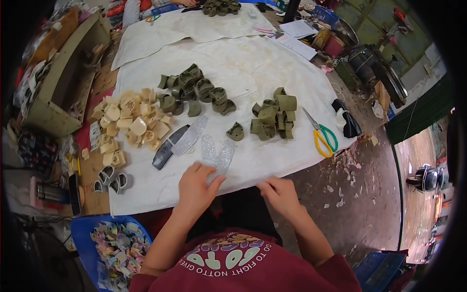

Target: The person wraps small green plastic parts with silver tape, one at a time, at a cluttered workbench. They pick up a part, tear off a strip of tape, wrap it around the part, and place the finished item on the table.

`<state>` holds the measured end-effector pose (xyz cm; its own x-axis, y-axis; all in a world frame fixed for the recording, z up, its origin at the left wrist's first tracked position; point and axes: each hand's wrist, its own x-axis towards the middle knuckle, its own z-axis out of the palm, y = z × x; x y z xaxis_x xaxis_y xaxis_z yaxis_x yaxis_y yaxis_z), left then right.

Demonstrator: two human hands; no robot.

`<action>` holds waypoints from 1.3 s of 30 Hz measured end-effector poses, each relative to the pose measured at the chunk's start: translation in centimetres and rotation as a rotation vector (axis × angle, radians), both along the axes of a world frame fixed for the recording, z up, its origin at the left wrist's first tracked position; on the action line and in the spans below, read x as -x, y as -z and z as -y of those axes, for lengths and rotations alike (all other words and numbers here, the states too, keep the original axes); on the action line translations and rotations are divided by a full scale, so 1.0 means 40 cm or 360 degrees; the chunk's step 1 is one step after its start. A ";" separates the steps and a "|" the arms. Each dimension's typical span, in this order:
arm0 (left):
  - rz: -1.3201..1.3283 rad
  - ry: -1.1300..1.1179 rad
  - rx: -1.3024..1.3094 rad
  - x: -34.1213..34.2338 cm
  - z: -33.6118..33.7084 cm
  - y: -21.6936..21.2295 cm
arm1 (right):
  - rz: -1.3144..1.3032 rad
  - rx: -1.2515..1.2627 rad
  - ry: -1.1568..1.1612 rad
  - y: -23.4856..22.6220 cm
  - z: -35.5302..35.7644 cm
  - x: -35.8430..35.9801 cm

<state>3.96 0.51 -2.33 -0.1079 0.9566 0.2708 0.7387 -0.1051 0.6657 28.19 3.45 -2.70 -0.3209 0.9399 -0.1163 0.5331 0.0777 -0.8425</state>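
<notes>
On white cloth, head view: left hand at near edge, fingers flat, pinning glitter insole pieces, likely steadying them. Right hand beside, fingers curled at cloth edge; grip unclear. Beyond: olive parts, beige parts, scissors.

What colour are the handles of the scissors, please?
Green and yellow scissors, clearest in the head view.

Green-and-yellow scissors lie on the white cloth at the tabletop's right edge, beside a heap of olive pieces. A second olive heap sits mid-cloth, a cream heap to its left. A blue basin of pastel scraps stands lower left, by a few grey pieces.
</notes>
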 end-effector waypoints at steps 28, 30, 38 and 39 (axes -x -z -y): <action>0.0625 -0.0404 -0.0393 0.121 0.096 0.025 | 0.0832 -0.0824 -0.1273 -0.019 -0.149 0.341; 0.0679 -0.0458 -0.0409 0.118 0.100 0.027 | 0.0620 -0.0814 -0.1105 -0.016 -0.156 0.337; 0.2124 -0.0438 0.0006 0.049 0.008 0.043 | -0.0895 0.0485 -0.0268 0.007 -0.168 0.358; 0.2226 -0.0398 0.0055 0.049 -0.009 0.044 | -0.0855 0.0360 -0.0249 0.003 -0.161 0.364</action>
<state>1.99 0.87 -4.08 -0.4273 0.8767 -0.2211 -0.5237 -0.0406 0.8509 13.64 9.88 -2.83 -0.5224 0.8478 -0.0910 0.0249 -0.0915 -0.9955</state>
